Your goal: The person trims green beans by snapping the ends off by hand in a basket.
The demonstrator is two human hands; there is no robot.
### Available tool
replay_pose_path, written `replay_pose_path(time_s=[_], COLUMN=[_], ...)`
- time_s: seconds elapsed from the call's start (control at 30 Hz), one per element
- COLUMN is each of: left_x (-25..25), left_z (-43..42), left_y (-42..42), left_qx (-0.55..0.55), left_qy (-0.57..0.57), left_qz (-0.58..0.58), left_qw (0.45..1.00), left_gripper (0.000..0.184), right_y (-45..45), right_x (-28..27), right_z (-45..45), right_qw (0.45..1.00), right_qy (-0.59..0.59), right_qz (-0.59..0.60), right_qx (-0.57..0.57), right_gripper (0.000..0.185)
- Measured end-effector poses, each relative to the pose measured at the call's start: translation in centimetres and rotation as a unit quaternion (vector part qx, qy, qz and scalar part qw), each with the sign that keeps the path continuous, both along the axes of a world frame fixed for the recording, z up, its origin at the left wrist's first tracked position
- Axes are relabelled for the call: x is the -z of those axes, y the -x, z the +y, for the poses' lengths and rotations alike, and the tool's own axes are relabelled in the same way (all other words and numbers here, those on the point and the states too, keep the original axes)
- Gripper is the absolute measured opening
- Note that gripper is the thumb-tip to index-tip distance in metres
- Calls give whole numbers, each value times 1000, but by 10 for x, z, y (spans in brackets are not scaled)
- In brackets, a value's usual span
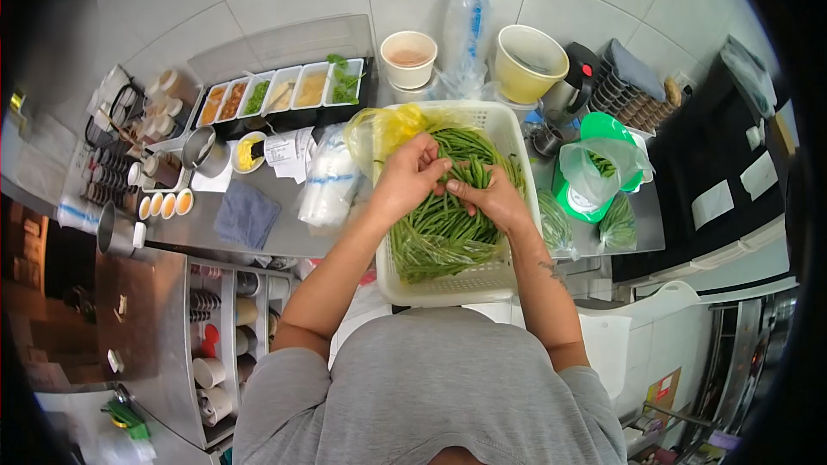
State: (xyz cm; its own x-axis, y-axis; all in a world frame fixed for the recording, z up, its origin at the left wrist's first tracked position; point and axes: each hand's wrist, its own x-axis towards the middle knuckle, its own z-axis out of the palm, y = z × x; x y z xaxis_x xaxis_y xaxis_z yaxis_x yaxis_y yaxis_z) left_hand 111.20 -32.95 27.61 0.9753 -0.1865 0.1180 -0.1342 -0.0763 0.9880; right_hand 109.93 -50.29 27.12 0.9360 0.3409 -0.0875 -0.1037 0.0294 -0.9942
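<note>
A white plastic basket point(519, 151) in front of me holds a heap of long green beans point(448, 228). They lie in a clear plastic bag, part of which covers their near side. My right hand point(493, 198) is closed around several green beans over the middle of the heap. Close beside it, my left hand point(407, 174) has its thumb and fingers pinched together near the ends of those beans. What sits between the left fingertips is too small to make out. A yellow plastic bag point(370, 133) hangs over the basket's far left corner.
A green scale point(610, 127) with a bag of beans stands at right, with bagged greens point(617, 226) nearby. At left are a blue cloth point(246, 213), plastic bags point(329, 181) and a tray of ingredient containers point(281, 90). Tubs point(409, 58) and a yellow bucket point(528, 60) stand behind.
</note>
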Motion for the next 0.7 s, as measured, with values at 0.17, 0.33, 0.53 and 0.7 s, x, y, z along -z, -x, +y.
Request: replay_pose_path(time_s=[0.17, 0.33, 0.53, 0.7], left_x=[-3, -23, 6, 34], left_z=[9, 25, 11, -4], left_y=[-3, -5, 3, -8], left_qx=[43, 89, -35, -117], left_qy=[-78, -186, -326, -296], left_qz=[9, -58, -375, -355], left_qw=[996, 977, 867, 879], left_gripper=[12, 8, 11, 9], right_y=[-2, -2, 0, -1], right_x=[-3, -2, -8, -3], right_z=[-9, -13, -8, -3], right_qw=[999, 997, 996, 996], right_qy=[24, 53, 21, 13], right_qz=[19, 18, 20, 20], right_qx=[-29, -62, -86, -87], right_gripper=[16, 14, 14, 16])
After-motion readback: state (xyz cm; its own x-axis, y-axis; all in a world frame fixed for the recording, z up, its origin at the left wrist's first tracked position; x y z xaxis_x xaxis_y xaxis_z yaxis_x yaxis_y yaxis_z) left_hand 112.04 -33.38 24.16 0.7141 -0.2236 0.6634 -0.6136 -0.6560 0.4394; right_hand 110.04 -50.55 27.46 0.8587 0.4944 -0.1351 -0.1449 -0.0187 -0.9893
